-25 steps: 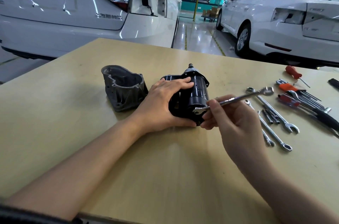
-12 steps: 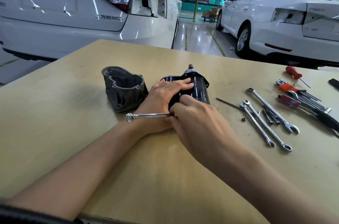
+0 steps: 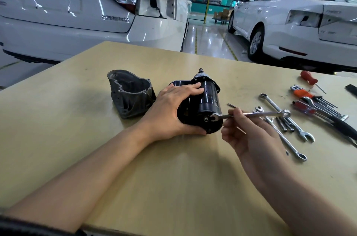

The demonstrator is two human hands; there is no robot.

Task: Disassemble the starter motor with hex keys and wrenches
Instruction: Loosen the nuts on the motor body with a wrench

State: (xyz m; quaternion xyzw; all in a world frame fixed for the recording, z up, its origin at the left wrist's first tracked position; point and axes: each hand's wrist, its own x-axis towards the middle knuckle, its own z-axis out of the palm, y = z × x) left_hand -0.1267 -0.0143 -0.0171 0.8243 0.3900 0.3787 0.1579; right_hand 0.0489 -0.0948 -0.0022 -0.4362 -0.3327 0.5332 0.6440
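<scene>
— While the left hand (image 3: 170, 112) is wrapped round the black starter motor (image 3: 204, 106), where does that motor lie?

— On its side near the middle of the counter (image 3: 77, 129), its round end face turned toward the near edge. The thumb sits under the near end and the fingers curl over the top of the body, so the hand grips it firmly.

— And the right hand (image 3: 249, 137)?

— It pinches a combination wrench (image 3: 251, 114) by the shank, finger and thumb closed on it, the other fingers loosely curled below. The wrench lies roughly level, its open end at the motor's end face, right beside a small bolt (image 3: 206, 119) that stands out there. Whether the wrench head is touching the bolt, I cannot tell. The ring end points toward the right edge.

— What stands on the motor's far left?

— A grey cast housing (image 3: 129, 94), open side up, just beside the left hand and apart from the motor.

— Anything toward the right edge?

— Loose spanners (image 3: 286, 120) crossing one another, a few short dark rods (image 3: 284, 125) between them, then a red-handled screwdriver (image 3: 309, 78) nearer the far edge, and a set of hex keys (image 3: 309, 96) in an orange holder. A small nut (image 3: 287, 152) lies by the nearest spanner.

— Beyond the counter?

— Two white cars (image 3: 77, 13) with their rears turned this way, on a shiny workshop floor.
</scene>
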